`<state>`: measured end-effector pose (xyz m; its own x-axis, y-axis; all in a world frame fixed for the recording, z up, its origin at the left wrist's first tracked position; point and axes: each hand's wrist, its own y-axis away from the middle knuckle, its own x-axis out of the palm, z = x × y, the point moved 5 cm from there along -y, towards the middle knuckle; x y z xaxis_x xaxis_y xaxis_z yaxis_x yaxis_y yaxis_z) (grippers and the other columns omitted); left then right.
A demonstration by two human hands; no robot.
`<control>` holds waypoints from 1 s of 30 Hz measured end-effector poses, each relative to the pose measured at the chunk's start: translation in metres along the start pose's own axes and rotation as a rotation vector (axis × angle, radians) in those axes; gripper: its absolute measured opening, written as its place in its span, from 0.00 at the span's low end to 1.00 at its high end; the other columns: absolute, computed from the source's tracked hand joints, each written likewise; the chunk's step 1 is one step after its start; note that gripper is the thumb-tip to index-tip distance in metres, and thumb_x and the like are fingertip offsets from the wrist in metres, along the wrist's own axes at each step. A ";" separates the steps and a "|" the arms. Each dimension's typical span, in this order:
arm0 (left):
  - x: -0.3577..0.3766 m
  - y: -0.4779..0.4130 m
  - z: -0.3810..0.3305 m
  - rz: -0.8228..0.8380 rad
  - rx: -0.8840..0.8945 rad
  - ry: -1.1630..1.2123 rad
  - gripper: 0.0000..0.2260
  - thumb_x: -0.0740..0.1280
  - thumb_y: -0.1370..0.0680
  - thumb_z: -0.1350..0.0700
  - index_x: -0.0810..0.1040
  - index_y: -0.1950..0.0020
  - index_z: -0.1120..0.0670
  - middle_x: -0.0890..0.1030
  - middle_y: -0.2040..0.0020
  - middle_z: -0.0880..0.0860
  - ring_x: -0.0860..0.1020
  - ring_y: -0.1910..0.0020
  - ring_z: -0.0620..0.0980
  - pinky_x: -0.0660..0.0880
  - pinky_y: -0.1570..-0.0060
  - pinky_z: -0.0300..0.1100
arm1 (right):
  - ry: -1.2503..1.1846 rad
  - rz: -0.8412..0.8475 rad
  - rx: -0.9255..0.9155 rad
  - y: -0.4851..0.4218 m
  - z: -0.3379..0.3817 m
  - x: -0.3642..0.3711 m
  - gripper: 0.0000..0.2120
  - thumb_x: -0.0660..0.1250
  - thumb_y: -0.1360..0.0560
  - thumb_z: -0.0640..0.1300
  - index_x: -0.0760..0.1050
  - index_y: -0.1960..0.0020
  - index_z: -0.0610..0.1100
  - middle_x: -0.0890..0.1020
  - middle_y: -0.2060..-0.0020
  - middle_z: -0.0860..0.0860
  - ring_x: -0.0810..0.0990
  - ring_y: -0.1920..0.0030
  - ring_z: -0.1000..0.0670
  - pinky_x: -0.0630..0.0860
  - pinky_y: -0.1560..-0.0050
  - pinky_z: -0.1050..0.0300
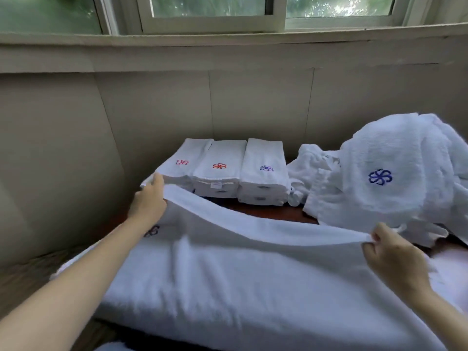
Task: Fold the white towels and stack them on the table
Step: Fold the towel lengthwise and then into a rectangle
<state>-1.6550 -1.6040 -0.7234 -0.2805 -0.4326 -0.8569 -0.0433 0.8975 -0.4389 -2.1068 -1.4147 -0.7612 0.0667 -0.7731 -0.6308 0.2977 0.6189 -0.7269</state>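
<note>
Head view.

**Asker:** Where is the towel, and how is it held?

**Describer:** A white towel [240, 269] lies spread over the near part of the table, its far hem lifted. The left hand [149, 198] curls its fingers round the hem's left end. The right hand [390, 252] pinches the right end between thumb and fingers. The hem sags between them.

**Asker:** What could go wrong?

**Describer:** Probably the sag: brought over unevenly, the fold would land crooked. The left hand is also just beside the leftmost of three folded stacks [219, 171] along the table's far edge, so a sweep could knock it askew.

**Asker:** What else is around?

**Describer:** A heap of unfolded towels [379, 173] fills the far right corner, bulging near the right hand and crowding the folding space. Only a strip of dark table [266, 211] shows bare between. A panelled wall [157, 105] stands behind the stacks.
</note>
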 end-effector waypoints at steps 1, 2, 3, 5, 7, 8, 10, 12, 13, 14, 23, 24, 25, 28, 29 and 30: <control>0.009 0.015 0.008 0.033 0.007 0.069 0.12 0.57 0.27 0.69 0.64 0.48 0.57 0.75 0.46 0.62 0.75 0.51 0.66 0.69 0.58 0.51 | -0.018 0.031 -0.035 0.013 -0.003 0.001 0.11 0.54 0.33 0.44 0.66 0.68 0.38 0.69 0.79 0.39 0.72 0.80 0.37 0.63 0.76 0.57; 0.016 0.029 0.016 0.059 0.009 0.116 0.12 0.57 0.27 0.70 0.64 0.46 0.57 0.75 0.44 0.61 0.75 0.49 0.64 0.69 0.56 0.50 | -0.019 0.044 -0.061 0.021 -0.008 0.001 0.12 0.52 0.34 0.46 0.65 0.69 0.38 0.68 0.79 0.39 0.70 0.82 0.38 0.63 0.77 0.56; 0.020 0.041 0.025 0.078 0.005 0.136 0.12 0.57 0.25 0.69 0.66 0.45 0.57 0.74 0.43 0.61 0.74 0.48 0.63 0.69 0.56 0.50 | 0.011 0.043 -0.077 0.026 -0.012 -0.001 0.12 0.51 0.34 0.46 0.64 0.70 0.39 0.68 0.79 0.38 0.69 0.82 0.39 0.65 0.78 0.56; 0.023 0.059 0.042 0.066 0.017 0.117 0.09 0.57 0.23 0.67 0.68 0.44 0.60 0.73 0.44 0.61 0.71 0.50 0.59 0.69 0.56 0.49 | 0.110 0.067 -0.091 0.033 -0.019 -0.004 0.12 0.49 0.30 0.45 0.63 0.70 0.41 0.69 0.76 0.38 0.68 0.82 0.42 0.68 0.77 0.56; 0.024 0.071 0.057 0.071 0.049 0.036 0.05 0.57 0.22 0.65 0.69 0.49 0.57 0.75 0.47 0.58 0.69 0.51 0.54 0.70 0.58 0.47 | 0.236 0.224 -0.022 0.035 -0.029 0.000 0.09 0.52 0.31 0.45 0.61 0.69 0.44 0.72 0.71 0.37 0.70 0.80 0.42 0.72 0.74 0.53; 0.026 0.075 0.063 0.112 0.041 -0.016 0.04 0.57 0.22 0.63 0.67 0.51 0.54 0.75 0.48 0.55 0.70 0.51 0.53 0.71 0.58 0.46 | 0.302 0.350 0.027 0.036 -0.037 0.005 0.08 0.55 0.33 0.45 0.59 0.69 0.46 0.74 0.67 0.34 0.73 0.77 0.40 0.74 0.71 0.50; 0.029 0.082 0.070 0.241 -0.035 -0.026 0.05 0.58 0.21 0.56 0.67 0.46 0.51 0.73 0.43 0.52 0.74 0.49 0.52 0.72 0.57 0.44 | 0.291 0.590 0.146 0.043 -0.044 0.014 0.12 0.62 0.32 0.48 0.58 0.67 0.49 0.77 0.52 0.33 0.79 0.65 0.38 0.76 0.60 0.46; 0.036 0.088 0.068 0.376 -0.099 0.039 0.19 0.59 0.21 0.47 0.63 0.31 0.47 0.65 0.31 0.51 0.73 0.41 0.53 0.72 0.46 0.46 | 0.245 0.661 0.197 0.054 -0.033 0.018 0.08 0.63 0.28 0.55 0.66 0.57 0.52 0.73 0.39 0.40 0.79 0.50 0.40 0.74 0.50 0.49; 0.040 0.090 0.064 0.428 -0.087 0.001 0.25 0.58 0.21 0.43 0.57 0.26 0.44 0.60 0.26 0.51 0.70 0.35 0.54 0.68 0.39 0.50 | 0.251 0.701 0.182 0.059 -0.023 0.024 0.11 0.60 0.26 0.58 0.67 0.48 0.53 0.70 0.36 0.43 0.77 0.43 0.41 0.72 0.47 0.50; 0.043 0.092 0.059 0.468 -0.063 -0.078 0.27 0.55 0.21 0.39 0.51 0.24 0.40 0.55 0.23 0.51 0.65 0.29 0.56 0.61 0.33 0.54 | 0.290 0.739 0.159 0.063 -0.013 0.030 0.17 0.55 0.25 0.61 0.64 0.40 0.54 0.66 0.33 0.47 0.73 0.39 0.41 0.70 0.43 0.49; 0.056 0.089 0.054 0.556 -0.279 -0.224 0.25 0.42 0.22 0.35 0.39 0.25 0.33 0.41 0.21 0.53 0.47 0.24 0.62 0.43 0.30 0.64 | 0.241 0.817 0.150 0.027 0.009 0.059 0.24 0.52 0.22 0.54 0.56 0.27 0.56 0.59 0.27 0.50 0.64 0.31 0.40 0.55 0.31 0.43; 0.057 0.088 0.054 0.548 -0.300 -0.230 0.25 0.42 0.22 0.35 0.39 0.25 0.34 0.41 0.21 0.53 0.47 0.24 0.62 0.43 0.30 0.64 | 0.224 0.819 0.146 0.022 0.011 0.062 0.23 0.53 0.22 0.53 0.57 0.27 0.55 0.60 0.28 0.51 0.65 0.31 0.41 0.56 0.31 0.43; 0.056 0.088 0.053 0.541 -0.314 -0.234 0.26 0.42 0.22 0.35 0.40 0.25 0.34 0.41 0.21 0.53 0.47 0.24 0.62 0.43 0.29 0.64 | 0.222 0.821 0.155 0.020 0.012 0.062 0.23 0.53 0.22 0.52 0.58 0.28 0.54 0.61 0.28 0.50 0.65 0.32 0.41 0.58 0.32 0.44; 0.056 0.086 0.053 0.597 -0.363 -0.151 0.25 0.46 0.21 0.38 0.44 0.24 0.35 0.42 0.21 0.52 0.42 0.24 0.61 0.40 0.30 0.64 | 0.320 0.698 0.218 0.019 0.014 0.050 0.18 0.58 0.25 0.48 0.69 0.36 0.48 0.67 0.33 0.45 0.68 0.38 0.38 0.66 0.38 0.49; 0.054 0.081 0.053 0.620 -0.392 -0.093 0.24 0.49 0.20 0.42 0.49 0.24 0.37 0.44 0.21 0.52 0.41 0.24 0.60 0.39 0.30 0.62 | 0.406 0.615 0.208 0.021 0.019 0.043 0.16 0.61 0.28 0.46 0.72 0.41 0.47 0.67 0.34 0.44 0.67 0.40 0.38 0.66 0.40 0.49; 0.049 0.074 0.054 0.597 -0.423 -0.050 0.23 0.51 0.20 0.48 0.57 0.25 0.41 0.49 0.22 0.52 0.41 0.23 0.57 0.39 0.29 0.60 | 0.477 0.543 0.175 0.023 0.028 0.037 0.15 0.64 0.31 0.44 0.74 0.44 0.47 0.65 0.33 0.44 0.64 0.39 0.39 0.63 0.41 0.50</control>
<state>-1.6205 -1.5639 -0.8125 -0.3286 0.1459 -0.9331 -0.2662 0.9336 0.2397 -2.0707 -1.4329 -0.7937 -0.1615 -0.1959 -0.9672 0.4902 0.8347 -0.2509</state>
